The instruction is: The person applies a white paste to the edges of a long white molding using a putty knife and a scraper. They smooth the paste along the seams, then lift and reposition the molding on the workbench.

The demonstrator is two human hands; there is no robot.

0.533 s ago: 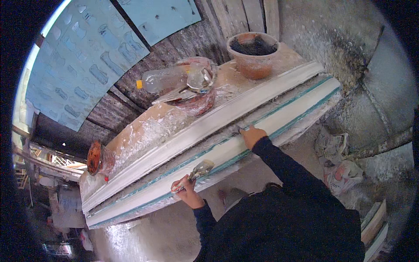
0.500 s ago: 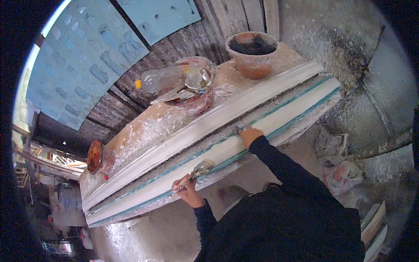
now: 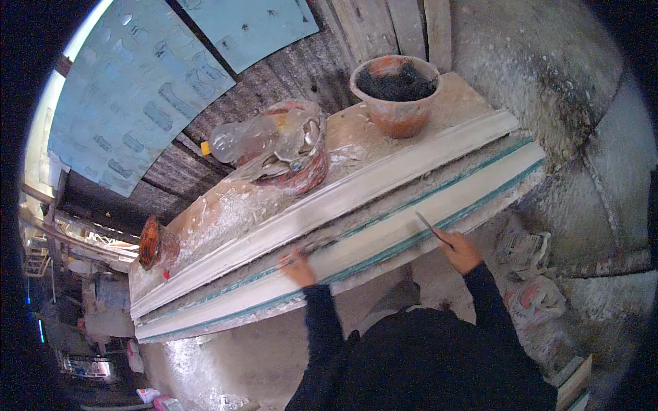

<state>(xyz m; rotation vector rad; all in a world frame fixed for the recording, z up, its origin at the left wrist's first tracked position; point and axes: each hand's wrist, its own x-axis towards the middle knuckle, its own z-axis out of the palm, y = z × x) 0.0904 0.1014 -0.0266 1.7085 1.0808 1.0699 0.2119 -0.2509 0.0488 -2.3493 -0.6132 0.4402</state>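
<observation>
Holding dark material (image 3: 401,85), orange bucket (image 3: 400,122) beyond right hand (image 3: 461,252) clamped on blade (image 3: 428,225), left hand (image 3: 298,268) on blurred tool (image 3: 319,241)

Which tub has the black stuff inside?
The orange-brown tub farthest right; the middle tub carries a clear bottle, and the small left tub looks orange inside.

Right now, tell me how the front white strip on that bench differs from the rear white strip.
The front white strip is bordered by teal bands; the rear white strip has none. The front strip looks flat, the rear one ridged lengthwise. The front strip lies nearer the person, the rear one nearer the orange tub. Both are long and white.
</observation>
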